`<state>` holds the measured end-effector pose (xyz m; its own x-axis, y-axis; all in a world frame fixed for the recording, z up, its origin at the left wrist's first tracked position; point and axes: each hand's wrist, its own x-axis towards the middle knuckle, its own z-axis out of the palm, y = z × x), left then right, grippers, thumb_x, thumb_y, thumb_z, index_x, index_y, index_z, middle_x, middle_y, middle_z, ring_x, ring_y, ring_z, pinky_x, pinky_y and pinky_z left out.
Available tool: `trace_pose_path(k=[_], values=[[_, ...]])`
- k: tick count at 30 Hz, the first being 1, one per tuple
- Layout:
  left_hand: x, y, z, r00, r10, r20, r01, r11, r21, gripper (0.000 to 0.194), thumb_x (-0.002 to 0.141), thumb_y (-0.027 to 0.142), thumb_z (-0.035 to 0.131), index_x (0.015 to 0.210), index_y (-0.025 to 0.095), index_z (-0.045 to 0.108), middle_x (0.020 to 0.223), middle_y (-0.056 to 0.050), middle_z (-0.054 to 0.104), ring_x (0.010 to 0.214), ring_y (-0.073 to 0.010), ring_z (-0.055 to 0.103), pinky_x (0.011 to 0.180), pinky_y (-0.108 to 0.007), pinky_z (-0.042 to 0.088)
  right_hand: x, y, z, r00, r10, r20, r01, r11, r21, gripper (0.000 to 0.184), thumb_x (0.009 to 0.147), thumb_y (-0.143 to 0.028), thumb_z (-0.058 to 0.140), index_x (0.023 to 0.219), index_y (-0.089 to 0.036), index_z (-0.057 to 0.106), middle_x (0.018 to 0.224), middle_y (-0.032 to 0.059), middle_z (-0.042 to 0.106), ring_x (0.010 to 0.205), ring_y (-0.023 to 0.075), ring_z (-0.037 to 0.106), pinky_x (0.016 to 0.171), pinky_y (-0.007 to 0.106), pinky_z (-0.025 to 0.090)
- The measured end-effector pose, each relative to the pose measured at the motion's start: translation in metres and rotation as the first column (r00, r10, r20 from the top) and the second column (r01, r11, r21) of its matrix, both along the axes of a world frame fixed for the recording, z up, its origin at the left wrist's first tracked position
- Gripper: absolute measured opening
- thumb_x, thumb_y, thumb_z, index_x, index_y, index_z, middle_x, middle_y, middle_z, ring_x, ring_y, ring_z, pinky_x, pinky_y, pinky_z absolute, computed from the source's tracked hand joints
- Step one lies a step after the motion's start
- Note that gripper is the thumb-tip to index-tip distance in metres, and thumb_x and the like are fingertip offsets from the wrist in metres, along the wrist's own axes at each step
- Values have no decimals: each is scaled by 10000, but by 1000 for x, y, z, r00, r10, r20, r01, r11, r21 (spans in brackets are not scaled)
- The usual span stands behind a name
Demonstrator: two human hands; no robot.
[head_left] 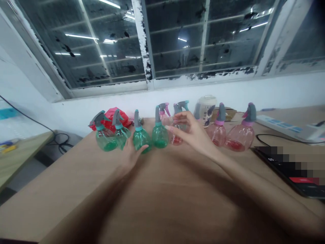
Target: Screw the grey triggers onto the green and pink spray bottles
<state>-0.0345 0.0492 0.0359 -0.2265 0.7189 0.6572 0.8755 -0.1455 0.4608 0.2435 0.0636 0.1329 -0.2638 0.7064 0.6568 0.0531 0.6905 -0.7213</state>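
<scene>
A row of spray bottles stands along the back of the table. My left hand (130, 150) is at the lower left of a green spray bottle (141, 138), thumb and fingers apart; whether it touches the bottle I cannot tell. Two more green spray bottles (104, 139) stand to its left. My right hand (193, 132) is open, its thumb tip beside another green spray bottle (159, 135). Behind its fingers is a pink spray bottle (175, 139), partly hidden. Two pink spray bottles (240, 137) with red liquid stand at the right.
Behind the bottles are a red plastic bag (118, 117) and a white printed cup (207, 110). To the right lie a white power strip (281, 125), a black cable (284, 136) and a phone (276, 167). A wall with a window (203, 40) rises behind the table.
</scene>
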Motion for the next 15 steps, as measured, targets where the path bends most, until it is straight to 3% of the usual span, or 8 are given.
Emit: trace_pose_path(k=[4, 7, 11, 15], values=[[5, 13, 10, 997, 66, -52, -67, 997, -29, 763, 735, 443, 733, 1363, 172, 395, 1288, -184, 505, 1198, -389, 506, 957, -551, 457, 2, 1, 3, 1000, -4, -15, 5, 999, 40, 360, 782, -407, 710, 1026, -217, 526, 1082, 68, 646, 995, 220, 624, 910, 405, 485], [12, 14, 13, 993, 84, -89, -85, 996, -13, 791, 781, 413, 691, 1421, 158, 303, 1340, -197, 450, 1275, -371, 437, 1028, -532, 404, 1, 0, 4, 1000, -8, -21, 9, 999, 39, 310, 792, -359, 702, 1004, -215, 528, 1043, 58, 649, 962, 209, 629, 900, 397, 489], [26, 0, 10, 984, 119, -129, -106, 989, 102, 856, 807, 429, 662, 1470, 162, 191, 1402, -208, 357, 1327, -351, 370, 1056, -512, 384, -6, -3, -1, 1000, -16, 19, 16, 1000, 9, 269, 807, -333, 683, 982, -203, 525, 1019, 63, 649, 949, 208, 628, 855, 390, 515], [47, -20, 12, 975, 88, -204, -47, 979, 197, 651, 857, 407, 604, 1407, 184, 338, 1302, -163, 432, 1229, -305, 466, 1018, -483, 428, -13, 1, -14, 986, -59, 159, 57, 998, 12, 311, 791, -338, 695, 1009, -199, 522, 1032, 83, 651, 974, 243, 622, 864, 441, 511]])
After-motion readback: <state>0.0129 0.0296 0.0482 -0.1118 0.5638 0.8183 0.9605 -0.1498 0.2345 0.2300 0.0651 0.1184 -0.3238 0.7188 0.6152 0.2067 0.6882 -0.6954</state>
